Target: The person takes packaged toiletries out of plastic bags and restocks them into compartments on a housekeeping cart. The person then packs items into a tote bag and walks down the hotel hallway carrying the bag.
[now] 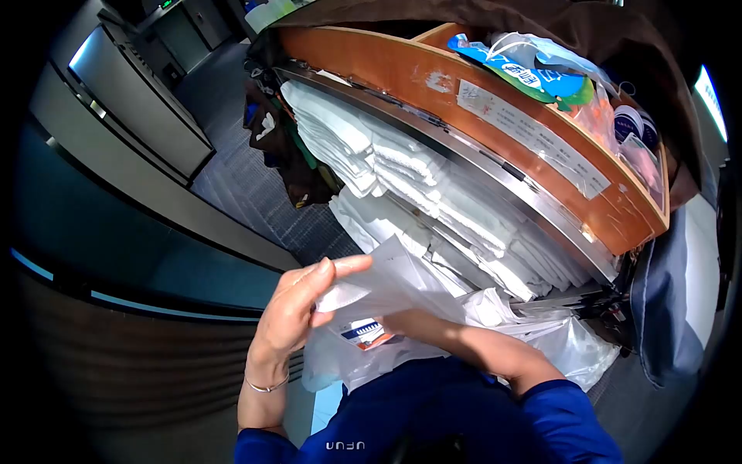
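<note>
A translucent white plastic bag [413, 286] hangs in front of my body. My left hand [297, 301], with a thin bracelet at the wrist, is closed on the bag's edge at its left side. The forearm of my right hand crosses from the right and goes into the bag; the fingers are hidden behind the plastic. Near where that hand disappears, a small blue, white and orange packet [367, 333] shows inside the bag.
A cart holds stacks of folded white towels [433, 182] below a wooden tray [464, 77]. In the tray lie a blue and green packet [525, 71] and dark round items [635, 125]. Another clear bag [576, 348] hangs low right. A corridor floor [239, 182] runs at left.
</note>
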`<act>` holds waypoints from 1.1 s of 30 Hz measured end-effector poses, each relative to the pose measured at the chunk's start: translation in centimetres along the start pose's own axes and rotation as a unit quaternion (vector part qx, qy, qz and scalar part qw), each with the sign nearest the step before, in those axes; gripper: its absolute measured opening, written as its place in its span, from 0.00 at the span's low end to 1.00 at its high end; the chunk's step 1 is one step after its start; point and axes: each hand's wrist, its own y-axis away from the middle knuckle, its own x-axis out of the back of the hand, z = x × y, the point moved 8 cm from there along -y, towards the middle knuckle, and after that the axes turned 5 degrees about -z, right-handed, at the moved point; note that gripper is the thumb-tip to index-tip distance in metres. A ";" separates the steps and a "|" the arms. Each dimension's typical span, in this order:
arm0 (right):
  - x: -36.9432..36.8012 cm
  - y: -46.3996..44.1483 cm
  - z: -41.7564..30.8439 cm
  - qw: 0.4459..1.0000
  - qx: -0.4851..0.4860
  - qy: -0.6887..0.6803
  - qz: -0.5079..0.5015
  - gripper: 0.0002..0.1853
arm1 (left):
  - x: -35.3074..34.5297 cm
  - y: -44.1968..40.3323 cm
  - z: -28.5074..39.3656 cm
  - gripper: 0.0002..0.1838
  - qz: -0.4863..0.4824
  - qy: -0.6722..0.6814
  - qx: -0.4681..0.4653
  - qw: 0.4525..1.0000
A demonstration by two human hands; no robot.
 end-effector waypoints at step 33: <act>-1.9 4.6 2.5 0.984 -0.018 -0.168 0.051 0.16 | -3.6 3.5 -2.9 0.25 -0.016 -0.012 0.031 0.999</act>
